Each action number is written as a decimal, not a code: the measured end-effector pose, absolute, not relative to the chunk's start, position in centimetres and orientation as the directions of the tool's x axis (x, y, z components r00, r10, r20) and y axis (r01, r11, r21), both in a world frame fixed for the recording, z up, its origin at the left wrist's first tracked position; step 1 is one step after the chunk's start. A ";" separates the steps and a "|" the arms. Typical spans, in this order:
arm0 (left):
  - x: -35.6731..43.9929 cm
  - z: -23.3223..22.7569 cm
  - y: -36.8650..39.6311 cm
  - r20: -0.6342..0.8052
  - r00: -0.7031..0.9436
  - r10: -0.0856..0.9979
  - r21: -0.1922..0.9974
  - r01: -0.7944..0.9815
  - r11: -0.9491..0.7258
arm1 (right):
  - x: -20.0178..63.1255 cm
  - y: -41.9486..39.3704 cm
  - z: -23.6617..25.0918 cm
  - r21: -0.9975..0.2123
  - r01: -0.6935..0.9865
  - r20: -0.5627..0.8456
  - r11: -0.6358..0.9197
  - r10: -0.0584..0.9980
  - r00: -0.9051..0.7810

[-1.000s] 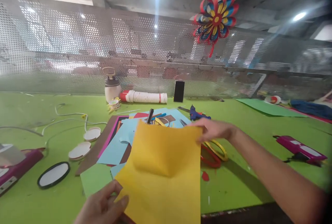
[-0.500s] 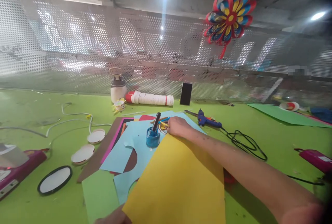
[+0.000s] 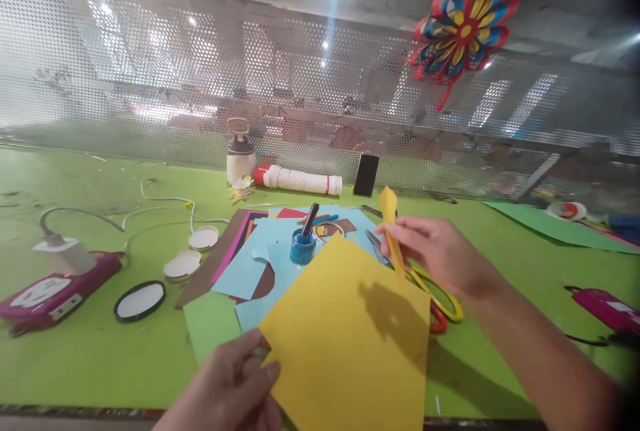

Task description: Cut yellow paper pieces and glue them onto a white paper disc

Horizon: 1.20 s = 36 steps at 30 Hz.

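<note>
My left hand (image 3: 235, 378) pinches the left corner of a yellow paper sheet (image 3: 335, 331), which lies tilted over the other papers. My right hand (image 3: 445, 251) is raised above the sheet's right edge. Its fingers grip a small pointed yellow paper piece (image 3: 388, 206), which stands nearly upright and casts a shadow on the sheet. Beneath that hand are scissors with yellow handles (image 3: 456, 310) and a red handle (image 3: 439, 319), their blades partly hidden. Just beyond the sheet stands a blue jar (image 3: 302, 248) with a black marker (image 3: 311, 218) in it.
Coloured papers (image 3: 250, 264) lie stacked under the yellow sheet. A magenta power strip (image 3: 60, 294), a black-rimmed white disc (image 3: 140, 300) and two pale discs are at left. A spray bottle (image 3: 240, 161), a stack of white cups (image 3: 303, 181) and a phone (image 3: 367, 174) stand behind.
My right hand has come back from beside the jar, rightward and nearer, now with the small yellow piece raised. The left hand has moved up into view with the sheet's corner. The view has shifted.
</note>
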<state>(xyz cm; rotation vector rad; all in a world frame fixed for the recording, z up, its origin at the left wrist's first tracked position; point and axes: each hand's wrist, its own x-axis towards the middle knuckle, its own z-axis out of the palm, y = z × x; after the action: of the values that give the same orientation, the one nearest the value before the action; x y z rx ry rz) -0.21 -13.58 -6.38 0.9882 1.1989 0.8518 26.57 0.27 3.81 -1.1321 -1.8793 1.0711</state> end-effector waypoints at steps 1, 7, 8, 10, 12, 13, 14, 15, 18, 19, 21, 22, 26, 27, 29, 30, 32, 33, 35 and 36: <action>-0.1 -6.1 -13.6 -0.319 0.167 0.933 0.944 -0.028 0.328 | 25.9 -1.9 3.4 -0.915 0.304 0.108 0.265 0.887 -0.449; 0.9 -5.1 -13.6 -0.070 0.019 0.997 0.996 0.052 0.069 | 20.6 -8.8 -1.4 -0.983 0.184 -0.112 0.024 0.717 -0.689; 1.1 -5.1 -13.6 -0.046 0.006 0.999 0.997 0.069 0.045 | 20.1 -8.9 -1.9 -0.985 0.170 -0.126 -0.008 0.708 -0.695; 1.4 -5.1 -13.6 -0.017 0.004 1.000 0.997 0.074 0.017 | 19.6 -8.9 -2.7 -0.987 0.149 -0.146 -0.057 0.701 -0.698; 1.7 -5.2 -13.6 -0.012 0.011 1.000 0.999 0.053 0.011 | 19.7 -8.7 -2.9 -0.986 0.138 -0.165 -0.094 0.702 -0.693; 1.9 -5.2 -13.5 -0.020 0.006 1.000 0.999 0.035 0.020 | 19.9 -8.7 -3.0 -0.985 0.136 -0.173 -0.109 0.703 -0.690; 2.2 -5.2 -13.5 -0.030 0.002 1.000 0.999 0.026 0.030 | 20.0 -8.6 -3.0 -0.983 0.137 -0.182 -0.121 0.704 -0.687; 2.3 -5.1 -13.4 -0.042 0.001 0.999 0.999 0.012 0.042 | 20.2 -8.6 -3.0 -0.982 0.142 -0.190 -0.127 0.705 -0.684; 2.7 -4.9 -13.3 -0.092 0.059 0.994 0.995 -0.042 0.095 | 20.6 -8.7 -2.9 -0.978 0.175 -0.203 -0.112 0.711 -0.673; 2.7 -4.8 -13.3 -0.107 0.091 0.990 0.991 -0.066 0.113 | 20.7 -8.8 -2.8 -0.976 0.194 -0.203 -0.095 0.714 -0.670; 2.6 -4.6 -13.3 -0.120 0.165 0.979 0.981 -0.131 0.142 | 20.8 -9.0 -2.5 -0.969 0.244 -0.205 -0.050 0.718 -0.665; 2.6 -4.6 -13.3 -0.118 0.201 0.972 0.973 -0.171 0.154 | 20.9 -9.0 -2.3 -0.963 0.270 -0.205 -0.026 0.721 -0.662; 2.7 -4.5 -13.3 -0.110 0.284 0.953 0.930 -0.309 0.199 | 21.0 -9.2 -2.0 -0.933 0.357 -0.207 0.050 0.737 -0.643; 2.9 -4.5 -13.3 -0.117 0.282 0.952 0.928 -0.311 0.206 | 20.9 -9.2 -2.0 -0.926 0.372 -0.205 0.065 0.740 -0.641; 3.1 -4.6 -13.3 -0.140 0.251 0.958 0.936 -0.283 0.211 | 20.7 -9.2 -2.0 -0.913 0.396 -0.197 0.098 0.745 -0.637; 3.3 -4.7 -13.4 -0.151 0.229 0.962 0.942 -0.261 0.211 | 20.6 -9.2 -2.0 -0.906 0.408 -0.188 0.117 0.750 -0.634; 3.5 -4.8 -13.4 -0.164 0.184 0.969 0.949 -0.239 0.206 | 20.5 -9.4 -1.9 -0.886 0.435 -0.166 0.160 0.767 -0.620; 3.5 -4.8 -13.5 -0.166 0.165 0.972 0.948 -0.243 0.204 | 20.5 -9.5 -1.7 -0.874 0.450 -0.152 0.182 0.779 -0.609; 3.5 -4.9 -13.6 -0.173 0.141 0.975 0.938 -0.277 0.207 | 21.0 -9.9 -1.3 -0.851 0.477 -0.109 0.221 0.813 -0.571; 3.5 -4.9 -13.6 -0.177 0.124 0.976 0.930 -0.304 0.207 | 21.5 -10.2 -1.2 -0.842 0.484 -0.077 0.236 0.837 -0.541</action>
<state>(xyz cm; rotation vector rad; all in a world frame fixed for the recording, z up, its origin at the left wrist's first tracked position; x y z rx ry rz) 3.46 -13.61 -4.92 0.8783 0.9942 1.1342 21.47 -10.17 -1.17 -1.2147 -2.1237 1.2276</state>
